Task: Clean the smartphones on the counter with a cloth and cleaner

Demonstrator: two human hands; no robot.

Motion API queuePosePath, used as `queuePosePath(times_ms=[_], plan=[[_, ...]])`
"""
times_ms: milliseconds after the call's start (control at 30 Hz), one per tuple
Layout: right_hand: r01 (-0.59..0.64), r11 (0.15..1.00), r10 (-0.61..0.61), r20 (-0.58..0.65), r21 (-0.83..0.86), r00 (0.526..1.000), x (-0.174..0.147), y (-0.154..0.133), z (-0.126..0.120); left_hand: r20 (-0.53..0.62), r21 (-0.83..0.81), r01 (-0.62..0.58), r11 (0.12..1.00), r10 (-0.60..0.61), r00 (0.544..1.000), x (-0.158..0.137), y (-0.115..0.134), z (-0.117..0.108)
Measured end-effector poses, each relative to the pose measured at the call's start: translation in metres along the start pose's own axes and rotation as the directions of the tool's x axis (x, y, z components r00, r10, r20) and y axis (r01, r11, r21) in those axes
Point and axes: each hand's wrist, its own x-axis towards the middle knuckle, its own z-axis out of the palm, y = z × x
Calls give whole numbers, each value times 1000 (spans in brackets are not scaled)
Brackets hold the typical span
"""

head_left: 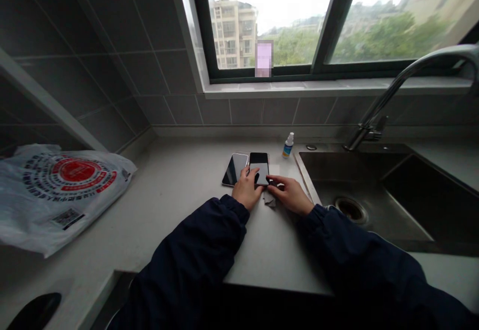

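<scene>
A black smartphone (259,159) lies on the pale countertop, its screen reflecting light on the lower half. My left hand (247,188) is on its lower left part, fingers over the edge and screen and thumb by the bottom edge, steadying it. At the phone's lower right corner, the thumb and index finger of my right hand (291,194) come together in a pinch; what is between them is too small to make out. A second phone (235,167), dark with a light rim, lies just left of the first. Below my right fingers is a crumpled grey cloth (269,200).
A small white-capped bottle with a blue and yellow label (287,146) stands behind my right hand. To the right are a steel sink (374,170) and a curved faucet (377,103). A white plastic bag (75,180) with red print sits at left, and a window (284,31) is ahead.
</scene>
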Motion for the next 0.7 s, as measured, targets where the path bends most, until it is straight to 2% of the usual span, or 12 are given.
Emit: queuePosePath(times_ms=[233,467,700], plan=[[26,999,-26,-13,-35,1000,2,2,-3,-4,41,12,999,-12,1000,-1,3,-2],[57,998,-55,-56,37,997,3,0,-7,13,161,-17,987,15,1000,-5,5,-4],[-23,947,66,-121,321,990,4,1,-7,25,166,-89,982,86,996,-5,2,-6]])
